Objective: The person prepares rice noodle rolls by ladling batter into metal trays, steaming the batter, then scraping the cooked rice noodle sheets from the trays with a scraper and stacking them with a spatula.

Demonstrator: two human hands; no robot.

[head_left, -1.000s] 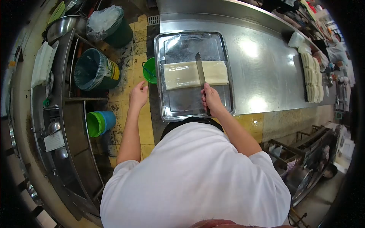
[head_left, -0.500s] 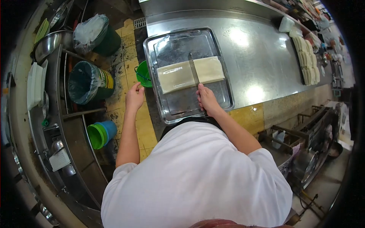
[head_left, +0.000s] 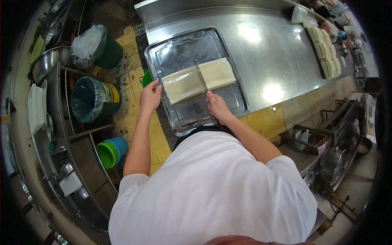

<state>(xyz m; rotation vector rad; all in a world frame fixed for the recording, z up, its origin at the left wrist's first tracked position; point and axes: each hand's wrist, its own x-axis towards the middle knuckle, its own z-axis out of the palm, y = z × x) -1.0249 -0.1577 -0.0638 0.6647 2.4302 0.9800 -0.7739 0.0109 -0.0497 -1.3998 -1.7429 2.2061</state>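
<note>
A folded pale slab, perhaps dough, (head_left: 179,86) lies across a metal tray (head_left: 196,43) on the steel counter. My right hand (head_left: 217,108) is closed round the handle of a knife (head_left: 201,75), whose blade rests across the middle of the slab, tip pointing away from me. Beside the tray's left edge is my left hand (head_left: 150,97), raised, its thumb and fingertips close together. Whether anything is between those fingertips is too small to tell.
Lined bins (head_left: 87,102) and green and blue buckets (head_left: 107,154) stand on the left floor. Pale folded pieces (head_left: 324,53) lie at the counter's (head_left: 269,53) far right. Stove equipment (head_left: 335,159) is at lower right.
The view has shifted, so the tray and slab appear slightly further left. My left hand has come nearer the tray's left edge. The knife still lies across the slab in my right hand.
</note>
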